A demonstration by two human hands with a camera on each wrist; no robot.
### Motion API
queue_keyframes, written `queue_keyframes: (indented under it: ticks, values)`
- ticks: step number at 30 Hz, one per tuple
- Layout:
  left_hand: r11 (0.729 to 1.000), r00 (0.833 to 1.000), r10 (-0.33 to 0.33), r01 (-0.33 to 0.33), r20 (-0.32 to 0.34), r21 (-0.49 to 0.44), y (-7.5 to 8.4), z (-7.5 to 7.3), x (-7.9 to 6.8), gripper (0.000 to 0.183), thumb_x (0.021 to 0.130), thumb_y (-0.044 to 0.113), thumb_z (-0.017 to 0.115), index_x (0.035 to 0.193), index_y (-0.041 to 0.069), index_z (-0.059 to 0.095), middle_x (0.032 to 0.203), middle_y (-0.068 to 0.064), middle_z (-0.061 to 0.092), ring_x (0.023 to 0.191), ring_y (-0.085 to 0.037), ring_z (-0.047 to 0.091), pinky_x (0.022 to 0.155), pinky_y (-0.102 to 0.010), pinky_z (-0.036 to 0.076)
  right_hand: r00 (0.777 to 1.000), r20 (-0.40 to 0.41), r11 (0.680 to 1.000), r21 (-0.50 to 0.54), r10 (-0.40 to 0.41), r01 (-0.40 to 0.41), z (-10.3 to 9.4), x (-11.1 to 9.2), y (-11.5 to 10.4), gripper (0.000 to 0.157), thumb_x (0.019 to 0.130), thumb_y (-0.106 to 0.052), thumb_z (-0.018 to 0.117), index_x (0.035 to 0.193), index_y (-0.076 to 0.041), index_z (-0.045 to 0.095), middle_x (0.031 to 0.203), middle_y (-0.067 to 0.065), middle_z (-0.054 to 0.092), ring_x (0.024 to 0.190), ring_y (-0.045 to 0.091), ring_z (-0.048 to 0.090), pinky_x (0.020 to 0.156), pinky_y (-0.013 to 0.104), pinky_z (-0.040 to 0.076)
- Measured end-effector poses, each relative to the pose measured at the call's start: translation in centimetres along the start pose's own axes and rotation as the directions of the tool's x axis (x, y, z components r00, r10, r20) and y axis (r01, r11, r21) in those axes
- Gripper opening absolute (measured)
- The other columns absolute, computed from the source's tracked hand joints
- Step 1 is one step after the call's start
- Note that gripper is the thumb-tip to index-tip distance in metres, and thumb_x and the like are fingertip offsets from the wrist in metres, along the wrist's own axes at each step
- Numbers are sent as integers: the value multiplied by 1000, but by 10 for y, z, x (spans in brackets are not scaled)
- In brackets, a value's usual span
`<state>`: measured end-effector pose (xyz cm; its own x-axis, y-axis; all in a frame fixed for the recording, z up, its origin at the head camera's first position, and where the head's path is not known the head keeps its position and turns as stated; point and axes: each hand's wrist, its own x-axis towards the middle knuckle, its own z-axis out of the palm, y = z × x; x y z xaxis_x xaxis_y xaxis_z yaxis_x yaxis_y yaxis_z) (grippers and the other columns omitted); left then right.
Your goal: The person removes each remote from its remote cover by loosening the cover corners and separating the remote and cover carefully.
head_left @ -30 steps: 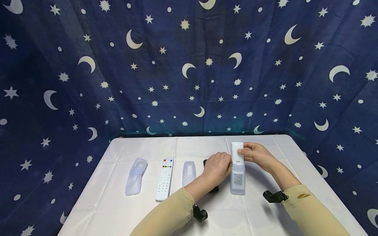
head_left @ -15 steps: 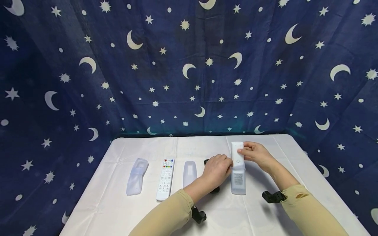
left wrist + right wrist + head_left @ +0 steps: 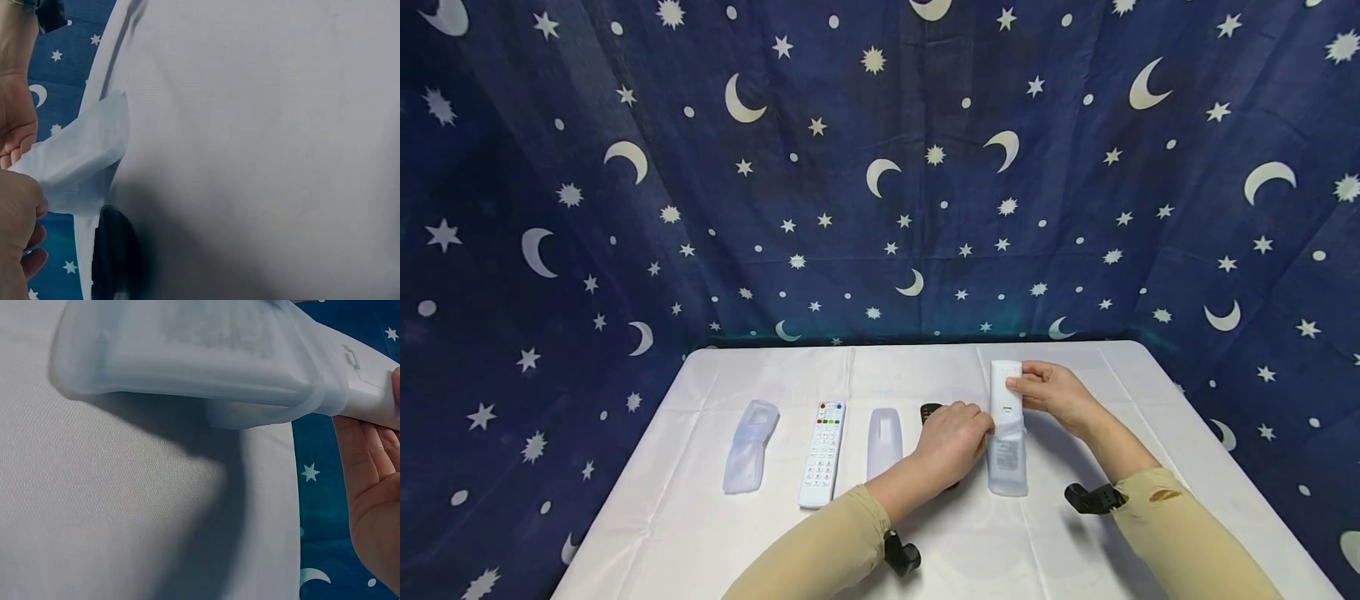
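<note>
A white remote control (image 3: 1006, 392), back side up, is partly inside a translucent silicone cover (image 3: 1007, 467). Printed text shows through the cover. My right hand (image 3: 1060, 395) holds the bare upper end of the remote, thumb on its back and fingers at its right side. My left hand (image 3: 953, 437) pinches the cover's rim at the left edge; its fingertips are partly hidden in the head view. In the right wrist view, the cover's rim (image 3: 331, 394) is folded back around the remote, with a flap hanging below. A black remote (image 3: 930, 410) lies mostly hidden under my left hand.
On the white-clothed table (image 3: 647, 508), to the left, are a folded translucent cover (image 3: 751, 446), a white remote with buttons up (image 3: 822, 454) and another translucent cover (image 3: 884, 442), partly behind my left forearm. A dark blue star-patterned curtain (image 3: 820, 300) hangs around the table.
The cover's folded rim, fairly level across the remote a second ago, now slants. Both hands keep their grips and have hardly moved. The head view has shifted slightly.
</note>
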<state>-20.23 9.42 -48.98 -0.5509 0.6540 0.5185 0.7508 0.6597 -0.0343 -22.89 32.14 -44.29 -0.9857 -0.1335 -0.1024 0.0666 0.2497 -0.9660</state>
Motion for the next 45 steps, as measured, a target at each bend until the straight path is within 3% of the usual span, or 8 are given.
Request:
queue_keyframes:
  ticks: [6, 12, 18, 26, 34, 41, 45]
  values:
    - [998, 999, -37, 36, -36, -45, 1, 2, -2, 16, 90, 26, 77, 103, 22, 67, 87, 11, 64, 75, -8, 55, 59, -22, 40, 1000, 7, 1000, 8, 7, -7, 2, 2, 0, 51, 101, -19, 68, 135, 14, 48, 115, 8, 67, 98, 13, 67, 87, 32, 58]
    - [998, 999, -41, 40, -25, -39, 10, -4, 11, 21, 93, 34, 75, 110, 24, 69, 100, 11, 64, 85, -9, 57, 66, -25, 46, 1000, 16, 1000, 12, 1, -2, 1, 2, 0, 48, 100, -18, 69, 130, 14, 50, 115, 10, 66, 97, 13, 67, 86, 32, 58]
    - [1000, 1000, -8, 8, -23, 4, 20, -3, 22, 19, 93, 37, 76, 110, 29, 73, 102, 13, 62, 86, -8, 56, 67, -23, 42, 1000, 19, 1000, -5, 7, -7, 2, 3, -2, 48, 99, -21, 70, 128, 13, 51, 116, 13, 64, 98, 14, 66, 86, 33, 58]
    - [991, 998, 63, -61, -12, 116, 25, 3, 29, 14, 91, 36, 79, 104, 36, 78, 96, 12, 57, 82, -9, 49, 63, -23, 36, 999, 3, 999, -2, 39, -39, 2, 4, -2, 49, 99, -22, 71, 129, 12, 52, 115, 11, 66, 101, 17, 67, 87, 33, 58]
    - [941, 983, 176, -184, 51, 285, 24, -1, 31, 13, 90, 37, 75, 103, 34, 73, 101, 12, 58, 88, -10, 52, 67, -27, 40, 999, -2, 999, 9, 47, -47, 1, 3, -3, 46, 98, -21, 72, 126, 10, 54, 110, 9, 66, 98, 17, 67, 87, 34, 58]
    - [932, 984, 162, -176, 70, 317, 24, -3, 31, 14, 98, 40, 66, 104, 28, 67, 102, 10, 61, 90, -11, 54, 70, -27, 43, 999, -7, 999, 2, 42, -42, 3, 0, -6, 45, 98, -21, 71, 124, 11, 53, 107, 8, 67, 95, 15, 67, 85, 31, 58]
    - [933, 987, 147, -162, 72, 321, 23, -3, 32, 12, 96, 37, 69, 102, 27, 67, 99, 10, 62, 88, -11, 54, 70, -27, 43, 999, -9, 999, 34, 43, -42, 3, 0, -6, 42, 98, -18, 70, 123, 12, 53, 103, 5, 68, 91, 13, 67, 82, 29, 58]
